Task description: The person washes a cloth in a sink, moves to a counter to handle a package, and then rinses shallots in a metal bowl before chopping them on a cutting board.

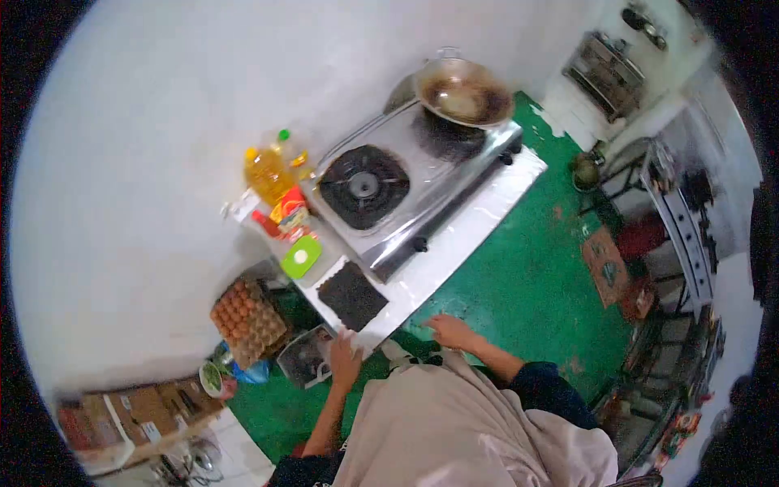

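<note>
My left hand (pixel 346 359) is at the near end of the white-covered table (pixel 507 191), its fingers stretched out by the edge. Just beyond those fingertips, a dark, rough-looking square sheet (pixel 354 296) lies flat on the white top. My right hand (pixel 451 332) hovers off the table's front edge, over the green floor, with a finger extended and nothing visible in it. A two-burner gas stove (pixel 389 243) fills most of the tabletop. On its far burner sits a browned wok (pixel 462 93).
Beside the stove stand an oil bottle (pixel 266 174), a red packet (pixel 290 213) and a green-lidded container (pixel 301 257). Egg trays (pixel 247 321) and a clear plastic bin (pixel 306 357) are left of the table. Across the green floor (pixel 519 276) is another metal stove (pixel 682 231).
</note>
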`<state>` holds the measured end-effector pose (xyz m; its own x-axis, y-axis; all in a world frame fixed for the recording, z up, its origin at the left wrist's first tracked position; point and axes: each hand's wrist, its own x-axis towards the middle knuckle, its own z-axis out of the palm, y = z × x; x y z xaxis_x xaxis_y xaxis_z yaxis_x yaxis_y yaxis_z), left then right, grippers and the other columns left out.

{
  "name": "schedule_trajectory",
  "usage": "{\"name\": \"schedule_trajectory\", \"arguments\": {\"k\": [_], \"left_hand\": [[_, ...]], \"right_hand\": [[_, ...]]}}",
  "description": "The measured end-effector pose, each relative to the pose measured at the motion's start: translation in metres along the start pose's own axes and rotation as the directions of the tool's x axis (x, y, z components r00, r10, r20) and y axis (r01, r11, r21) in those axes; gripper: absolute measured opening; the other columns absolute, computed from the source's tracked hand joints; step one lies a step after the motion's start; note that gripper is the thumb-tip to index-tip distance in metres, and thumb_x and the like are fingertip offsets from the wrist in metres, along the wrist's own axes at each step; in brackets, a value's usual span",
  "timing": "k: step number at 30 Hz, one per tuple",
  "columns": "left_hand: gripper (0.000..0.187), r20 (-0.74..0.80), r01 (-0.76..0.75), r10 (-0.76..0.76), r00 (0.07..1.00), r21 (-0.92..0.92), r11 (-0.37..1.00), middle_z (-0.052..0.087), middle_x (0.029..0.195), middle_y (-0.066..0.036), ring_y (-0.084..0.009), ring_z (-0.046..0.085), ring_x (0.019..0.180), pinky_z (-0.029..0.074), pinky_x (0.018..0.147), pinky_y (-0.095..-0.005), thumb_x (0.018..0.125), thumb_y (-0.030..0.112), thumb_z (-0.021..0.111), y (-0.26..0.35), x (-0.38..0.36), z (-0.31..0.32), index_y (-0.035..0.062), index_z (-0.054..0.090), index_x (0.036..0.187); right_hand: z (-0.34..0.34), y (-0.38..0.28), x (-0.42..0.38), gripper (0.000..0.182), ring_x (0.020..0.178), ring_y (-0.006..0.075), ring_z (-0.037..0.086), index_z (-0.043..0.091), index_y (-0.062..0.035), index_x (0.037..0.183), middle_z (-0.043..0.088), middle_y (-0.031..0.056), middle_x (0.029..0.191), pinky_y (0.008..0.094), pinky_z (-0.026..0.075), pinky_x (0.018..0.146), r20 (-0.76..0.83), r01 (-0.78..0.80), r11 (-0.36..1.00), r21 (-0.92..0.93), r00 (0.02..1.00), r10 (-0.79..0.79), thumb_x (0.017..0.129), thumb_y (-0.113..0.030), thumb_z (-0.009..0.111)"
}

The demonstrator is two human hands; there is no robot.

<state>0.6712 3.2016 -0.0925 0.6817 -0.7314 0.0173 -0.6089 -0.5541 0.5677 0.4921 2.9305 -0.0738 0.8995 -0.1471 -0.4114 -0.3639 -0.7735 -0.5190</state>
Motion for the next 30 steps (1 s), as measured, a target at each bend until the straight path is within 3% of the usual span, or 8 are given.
{"name": "schedule_trajectory", "arguments": {"k": [4,6,9,12,15,21,26,30], "left_hand": [[0.038,0.480,0.362,-0.198,0.855,-0.277,0.890,0.064,0.107,-0.018,-0.0328,0.060,0.100,0.044,0.089,-0.0406,0.086,0.034,0.057,-0.026,-0.070,0.064,0.0067,0.062,0.112],[0.041,0.593,0.365,-0.094,0.800,-0.356,0.860,0.064,0.105,-0.017,-0.0316,0.061,0.099,0.045,0.087,-0.0393,0.087,0.039,0.055,-0.050,-0.097,0.122,0.0062,0.063,0.110],[0.039,0.692,0.365,-0.087,0.716,-0.266,0.892,0.065,0.103,-0.016,-0.0299,0.061,0.097,0.046,0.085,-0.0384,0.087,0.038,0.054,-0.004,-0.083,0.168,0.0062,0.064,0.109],[0.038,0.740,0.275,-0.035,0.672,-0.206,0.939,0.065,0.102,-0.015,-0.0282,0.061,0.095,0.046,0.084,-0.0375,0.087,0.037,0.054,0.063,-0.043,0.217,0.0063,0.064,0.108],[0.037,0.772,0.114,0.091,0.629,-0.207,0.972,0.065,0.100,-0.014,-0.0265,0.061,0.093,0.046,0.083,-0.0366,0.087,0.035,0.053,0.134,0.010,0.267,0.0063,0.064,0.106],[0.034,0.830,-0.157,0.305,0.466,-0.262,0.952,0.065,0.097,-0.012,-0.0232,0.061,0.089,0.047,0.081,-0.0347,0.087,0.033,0.052,0.292,0.080,0.359,0.0064,0.065,0.104],[0.032,0.823,-0.385,0.544,0.163,-0.454,0.803,0.065,0.095,-0.011,-0.0204,0.061,0.086,0.047,0.079,-0.0332,0.087,0.032,0.052,0.391,0.137,0.458,0.0064,0.066,0.102],[0.029,0.938,-0.533,0.328,0.114,-0.221,0.817,0.064,0.086,-0.007,-0.0161,0.060,0.079,0.047,0.073,-0.0309,0.088,0.028,0.049,0.529,0.174,0.526,0.0059,0.066,0.096]], "right_hand": [[0.085,0.159,-0.121,0.038,0.103,0.0342,0.057,0.062,-0.0112,0.109,0.061,0.0144,0.112,0.0453,0.046,0.090,0.295,-0.368,0.918,-0.150,0.869,0.396,0.084,-0.038,0.056],[0.187,0.254,-0.167,0.037,0.099,0.0334,0.060,0.065,-0.0095,0.103,0.064,0.0129,0.109,0.0452,0.047,0.086,0.341,-0.231,0.969,0.093,0.921,0.187,0.084,-0.040,0.056],[0.160,0.235,-0.251,0.032,0.091,0.0341,0.062,0.067,-0.0088,0.096,0.067,0.0131,0.099,0.0453,0.049,0.080,0.109,-0.120,0.889,0.442,0.991,0.080,0.082,-0.036,0.057],[0.187,0.271,-0.289,0.032,0.081,0.0357,0.064,0.070,-0.0142,0.093,0.069,0.0122,0.088,0.0458,0.050,0.072,0.011,-0.492,0.712,0.501,0.826,0.564,0.077,-0.040,0.061],[0.183,0.303,-0.335,0.028,0.083,0.0352,0.064,0.069,-0.0109,0.088,0.068,0.0133,0.087,0.0457,0.050,0.073,0.030,-0.568,0.558,0.605,0.716,0.697,0.076,-0.035,0.061],[0.198,0.353,-0.410,0.025,0.083,0.0334,0.064,0.069,-0.0110,0.088,0.068,0.0133,0.086,0.0444,0.050,0.073,0.021,-0.510,0.311,0.802,0.545,0.838,0.077,-0.031,0.059],[0.241,0.377,-0.471,0.023,0.084,0.0318,0.064,0.069,-0.0111,0.088,0.068,0.0133,0.086,0.0432,0.050,0.073,0.096,-0.393,0.053,0.918,0.349,0.932,0.077,-0.028,0.058],[0.278,0.390,-0.497,0.022,0.084,0.0306,0.064,0.069,-0.0113,0.088,0.068,0.0133,0.085,0.0423,0.049,0.074,0.187,-0.262,-0.142,0.955,0.157,0.970,0.078,-0.026,0.057]]}}
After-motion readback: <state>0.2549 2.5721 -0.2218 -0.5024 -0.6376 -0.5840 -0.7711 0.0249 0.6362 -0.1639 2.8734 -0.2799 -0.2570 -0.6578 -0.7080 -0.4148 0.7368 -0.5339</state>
